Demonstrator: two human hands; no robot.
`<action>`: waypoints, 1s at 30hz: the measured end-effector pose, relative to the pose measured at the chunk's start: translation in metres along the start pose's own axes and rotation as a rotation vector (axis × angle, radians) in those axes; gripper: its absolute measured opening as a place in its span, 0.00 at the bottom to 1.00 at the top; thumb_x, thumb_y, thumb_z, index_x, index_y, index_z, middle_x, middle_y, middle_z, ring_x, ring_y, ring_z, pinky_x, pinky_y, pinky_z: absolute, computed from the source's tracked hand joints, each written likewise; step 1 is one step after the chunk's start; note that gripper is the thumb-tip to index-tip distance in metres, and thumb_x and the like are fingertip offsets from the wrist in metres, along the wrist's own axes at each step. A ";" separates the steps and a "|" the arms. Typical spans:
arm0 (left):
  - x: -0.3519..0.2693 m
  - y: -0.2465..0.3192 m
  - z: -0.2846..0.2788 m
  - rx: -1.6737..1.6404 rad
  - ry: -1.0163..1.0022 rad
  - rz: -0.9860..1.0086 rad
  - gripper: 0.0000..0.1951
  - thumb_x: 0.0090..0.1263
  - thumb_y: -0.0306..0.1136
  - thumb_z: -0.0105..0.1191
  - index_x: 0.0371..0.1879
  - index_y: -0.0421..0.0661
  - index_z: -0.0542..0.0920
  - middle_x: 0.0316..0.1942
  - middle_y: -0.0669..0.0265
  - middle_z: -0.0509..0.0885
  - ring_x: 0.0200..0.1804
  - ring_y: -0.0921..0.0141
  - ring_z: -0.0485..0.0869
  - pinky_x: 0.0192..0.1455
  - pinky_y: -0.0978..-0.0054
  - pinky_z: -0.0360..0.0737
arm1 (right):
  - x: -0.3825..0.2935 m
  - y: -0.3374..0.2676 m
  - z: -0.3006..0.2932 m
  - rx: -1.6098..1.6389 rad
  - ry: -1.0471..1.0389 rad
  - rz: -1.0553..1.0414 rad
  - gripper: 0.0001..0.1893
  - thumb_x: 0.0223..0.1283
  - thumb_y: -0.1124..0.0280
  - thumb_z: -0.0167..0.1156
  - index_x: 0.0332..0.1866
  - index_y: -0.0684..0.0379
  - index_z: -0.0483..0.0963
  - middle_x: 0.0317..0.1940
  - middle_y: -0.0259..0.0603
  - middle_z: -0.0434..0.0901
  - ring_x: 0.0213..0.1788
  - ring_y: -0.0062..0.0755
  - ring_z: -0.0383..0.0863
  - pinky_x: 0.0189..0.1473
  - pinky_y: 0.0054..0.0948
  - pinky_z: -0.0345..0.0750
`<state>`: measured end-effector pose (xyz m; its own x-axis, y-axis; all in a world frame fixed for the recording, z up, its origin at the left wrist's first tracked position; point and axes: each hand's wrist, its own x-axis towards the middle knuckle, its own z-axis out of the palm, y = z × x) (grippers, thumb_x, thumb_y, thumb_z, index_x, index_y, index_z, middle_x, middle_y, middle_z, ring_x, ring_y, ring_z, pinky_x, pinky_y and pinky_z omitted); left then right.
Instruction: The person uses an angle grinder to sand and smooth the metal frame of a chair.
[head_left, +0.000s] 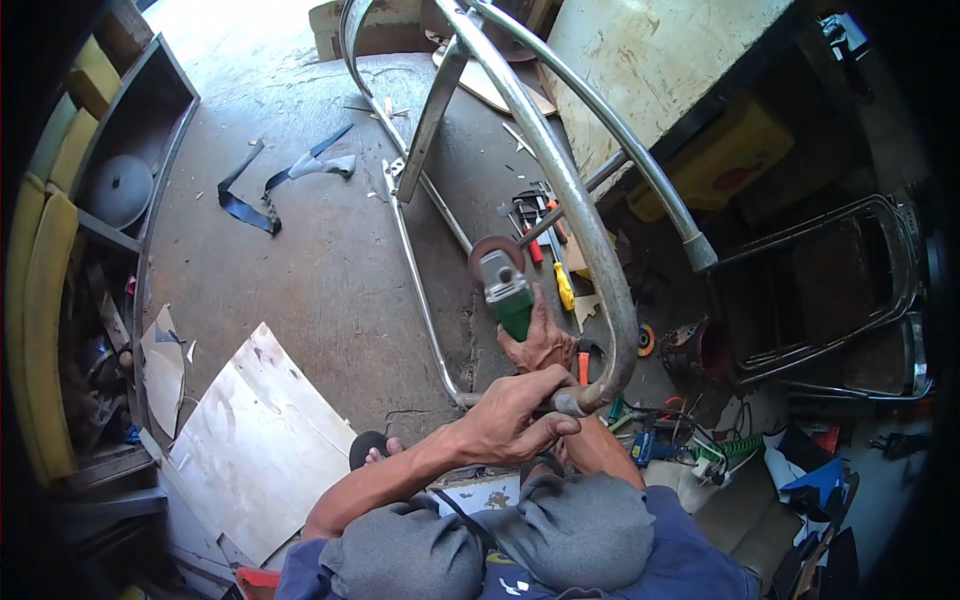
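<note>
A tubular metal chair frame (568, 191) stands tilted before me, its bent lower end close to my knees. My left hand (506, 420) grips the lower crossbar of the frame near its rounded corner. Beneath that bar my right hand (541, 339) reaches inside the frame, its fingers around the green body of an angle grinder (513, 304). The grinder's reddish-brown disc (496, 256) points away from me and lies close to a thin tube of the frame; whether they touch I cannot tell. Part of my right palm is hidden behind the grinder and the left hand.
Right of the grinder lie a yellow-handled screwdriver (564, 286), a red-handled tool (534, 246) and clamps. A flap disc (646, 340) and a blue power tool (652, 448) lie further right. A pale sheet (259, 442) and dark strips (241, 202) are at left, beside a metal shelf (169, 150).
</note>
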<state>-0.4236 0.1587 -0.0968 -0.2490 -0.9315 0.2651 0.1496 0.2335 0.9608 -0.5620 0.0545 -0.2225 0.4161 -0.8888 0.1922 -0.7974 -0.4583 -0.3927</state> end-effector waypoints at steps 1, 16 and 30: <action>-0.003 0.000 -0.002 -0.010 0.003 -0.023 0.21 0.75 0.47 0.59 0.47 0.38 0.74 0.32 0.51 0.77 0.34 0.52 0.79 0.39 0.58 0.75 | 0.002 -0.002 -0.001 -0.038 -0.076 -0.016 0.51 0.52 0.52 0.71 0.80 0.57 0.55 0.54 0.63 0.81 0.45 0.65 0.86 0.48 0.58 0.81; -0.149 0.066 -0.095 0.427 0.672 -0.172 0.25 0.62 0.44 0.74 0.15 0.46 0.71 0.14 0.70 0.70 0.17 0.73 0.70 0.25 0.68 0.69 | -0.020 0.014 -0.060 -0.053 -0.540 0.019 0.43 0.51 0.45 0.68 0.73 0.53 0.65 0.46 0.60 0.85 0.48 0.62 0.86 0.50 0.52 0.82; -0.272 0.115 -0.055 0.430 0.588 -0.323 0.34 0.61 0.56 0.69 0.14 0.46 0.60 0.13 0.68 0.60 0.18 0.66 0.63 0.24 0.64 0.58 | -0.012 -0.029 -0.064 -0.122 -0.650 0.014 0.42 0.50 0.51 0.66 0.72 0.56 0.66 0.43 0.63 0.86 0.46 0.64 0.86 0.52 0.54 0.81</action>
<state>-0.2857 0.4233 -0.0625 0.3472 -0.9378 -0.0031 -0.2564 -0.0981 0.9616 -0.5723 0.0778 -0.1560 0.5541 -0.7250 -0.4092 -0.8325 -0.4787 -0.2790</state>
